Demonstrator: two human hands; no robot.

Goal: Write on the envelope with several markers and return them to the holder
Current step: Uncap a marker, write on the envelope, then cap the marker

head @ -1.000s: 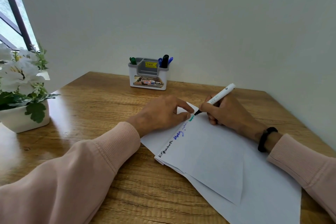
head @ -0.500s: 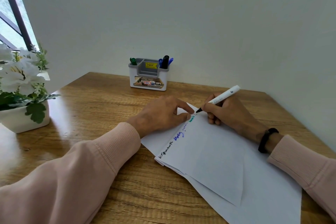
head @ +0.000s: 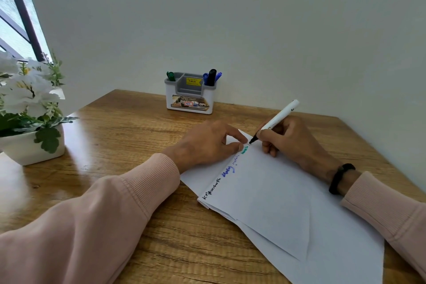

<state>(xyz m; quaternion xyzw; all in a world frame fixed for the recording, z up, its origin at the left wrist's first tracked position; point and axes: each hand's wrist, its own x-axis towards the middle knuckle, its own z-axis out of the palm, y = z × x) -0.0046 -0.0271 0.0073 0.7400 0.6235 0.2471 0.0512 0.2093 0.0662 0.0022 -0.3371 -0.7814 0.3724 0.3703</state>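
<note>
A white envelope [head: 276, 196] lies flap-up on the wooden table [head: 110, 145], with black, blue and green words along its left edge. My right hand [head: 290, 140] grips a white marker [head: 276, 119], whose black tip touches the envelope's far corner. My left hand [head: 207, 143] rests on the envelope's far left part, fingertips pressing it down just beside the marker tip. The white and grey holder [head: 190, 97] stands at the back by the wall with a green marker [head: 170, 75] on its left and a black one [head: 211, 77] between blue ones on its right.
A white pot of white flowers [head: 30, 108] stands at the table's left edge near a window. A plain wall runs behind the table and along its right side. A dark band is on my right wrist [head: 338, 177].
My right hand has shifted slightly along the envelope's far corner, and the marker's rear end has tilted a little. My left hand has stayed where it was.
</note>
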